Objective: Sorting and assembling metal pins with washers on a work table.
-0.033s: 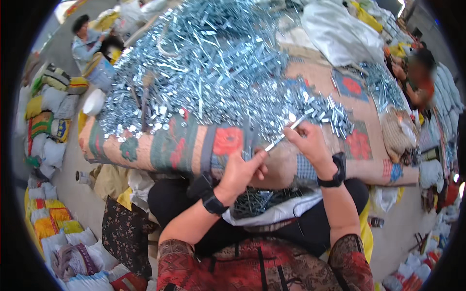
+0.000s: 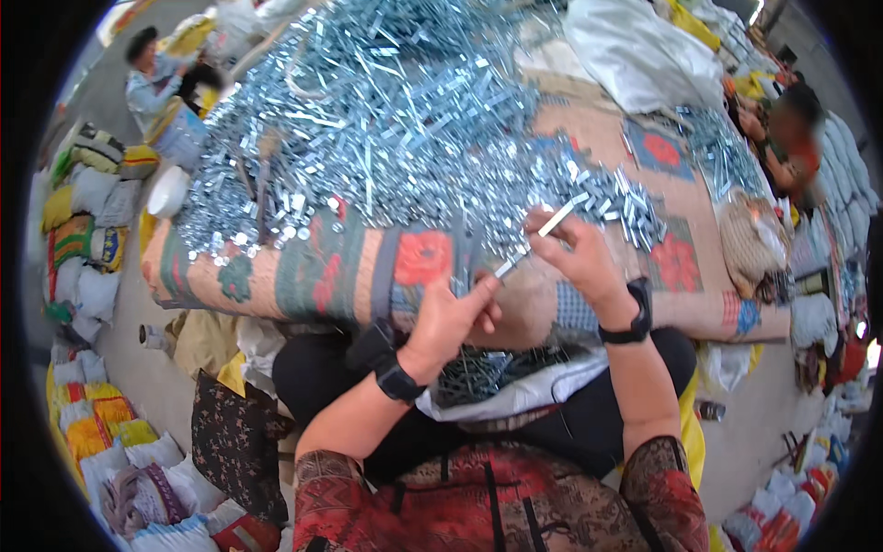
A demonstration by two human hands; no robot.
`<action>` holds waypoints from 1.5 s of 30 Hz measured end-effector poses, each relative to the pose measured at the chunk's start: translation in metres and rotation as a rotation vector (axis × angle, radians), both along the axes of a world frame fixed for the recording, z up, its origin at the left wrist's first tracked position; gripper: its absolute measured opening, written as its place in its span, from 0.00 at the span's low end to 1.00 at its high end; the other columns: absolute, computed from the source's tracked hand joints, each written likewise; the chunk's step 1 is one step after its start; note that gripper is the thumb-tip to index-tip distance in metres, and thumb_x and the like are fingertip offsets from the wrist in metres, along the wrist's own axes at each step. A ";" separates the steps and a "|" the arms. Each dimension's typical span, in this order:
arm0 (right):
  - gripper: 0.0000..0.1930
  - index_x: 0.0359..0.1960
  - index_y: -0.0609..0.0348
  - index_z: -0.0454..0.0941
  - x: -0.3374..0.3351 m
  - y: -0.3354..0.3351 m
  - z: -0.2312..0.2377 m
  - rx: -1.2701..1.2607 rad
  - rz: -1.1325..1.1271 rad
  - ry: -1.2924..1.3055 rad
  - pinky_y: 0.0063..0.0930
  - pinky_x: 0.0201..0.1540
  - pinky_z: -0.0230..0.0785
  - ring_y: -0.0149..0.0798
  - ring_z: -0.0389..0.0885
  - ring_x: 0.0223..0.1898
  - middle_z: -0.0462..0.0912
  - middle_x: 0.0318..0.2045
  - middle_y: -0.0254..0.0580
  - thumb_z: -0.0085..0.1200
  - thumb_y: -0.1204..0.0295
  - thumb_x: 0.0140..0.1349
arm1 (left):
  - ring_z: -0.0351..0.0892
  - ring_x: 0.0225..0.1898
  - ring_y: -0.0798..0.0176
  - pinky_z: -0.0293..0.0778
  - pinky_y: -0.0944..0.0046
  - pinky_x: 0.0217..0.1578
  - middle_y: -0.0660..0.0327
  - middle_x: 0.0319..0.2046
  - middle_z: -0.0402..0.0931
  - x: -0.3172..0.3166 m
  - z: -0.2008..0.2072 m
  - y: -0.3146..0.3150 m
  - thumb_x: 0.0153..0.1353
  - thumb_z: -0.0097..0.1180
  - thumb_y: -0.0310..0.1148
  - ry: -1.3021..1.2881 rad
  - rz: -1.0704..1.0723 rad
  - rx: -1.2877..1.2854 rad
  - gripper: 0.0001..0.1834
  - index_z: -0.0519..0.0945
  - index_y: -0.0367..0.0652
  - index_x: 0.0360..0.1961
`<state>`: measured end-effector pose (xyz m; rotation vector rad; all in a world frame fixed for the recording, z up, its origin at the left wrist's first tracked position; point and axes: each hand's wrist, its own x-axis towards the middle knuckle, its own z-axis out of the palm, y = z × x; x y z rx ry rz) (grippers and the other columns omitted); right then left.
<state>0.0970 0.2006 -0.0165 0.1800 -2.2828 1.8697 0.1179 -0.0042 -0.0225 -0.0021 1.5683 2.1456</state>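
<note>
Above the near edge of a cloth-covered work surface, my left hand (image 2: 449, 320) pinches the lower end of a slim silvery metal strip (image 2: 505, 267) between thumb and fingers. The strip slants up to the right toward my right hand (image 2: 587, 265). Closed fingers of that hand grip a bright flat metal strip (image 2: 564, 214), its far end sticking out up and right. I cannot tell whether both bits are one piece or two joined ones. Just beyond my hands lies a heap of small shiny metal pieces (image 2: 441, 179), with longer strips (image 2: 414, 74) piled farther back.
An open white sack (image 2: 515, 401) of dark metal strips lies in my lap. A white bowl (image 2: 168, 193) sits at the heap's left; a white sack (image 2: 635, 51) lies at the back right. One person (image 2: 152, 87) works far left, another (image 2: 796, 138) far right.
My right hand has moved slightly up and away from my left, and the strip in its fingers shows broader and brighter. The whole view has shifted a little.
</note>
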 end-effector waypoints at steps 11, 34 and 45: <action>0.13 0.37 0.62 0.80 0.009 0.007 0.006 -0.041 0.031 -0.238 0.16 0.32 0.64 0.20 0.72 0.29 0.78 0.26 0.27 0.63 0.66 0.58 | 0.73 0.17 0.74 0.67 0.75 0.18 0.62 0.21 0.76 0.006 -0.010 0.007 0.63 0.57 0.32 -0.009 -0.021 -0.071 0.10 0.75 0.36 0.40; 0.09 0.35 0.60 0.81 0.009 0.020 0.023 0.116 0.186 -0.463 0.15 0.34 0.63 0.20 0.72 0.31 0.77 0.26 0.26 0.57 0.66 0.62 | 0.73 0.15 0.75 0.62 0.77 0.15 0.64 0.19 0.77 0.004 -0.006 0.003 0.63 0.58 0.37 -0.034 -0.130 -0.024 0.12 0.75 0.39 0.40; 0.19 0.35 0.64 0.82 0.006 0.011 0.004 0.327 -0.011 -0.238 0.19 0.22 0.55 0.20 0.66 0.19 0.71 0.16 0.25 0.55 0.57 0.65 | 0.73 0.15 0.75 0.67 0.77 0.17 0.62 0.20 0.76 0.000 -0.002 0.001 0.63 0.58 0.35 -0.039 -0.090 -0.084 0.12 0.74 0.37 0.40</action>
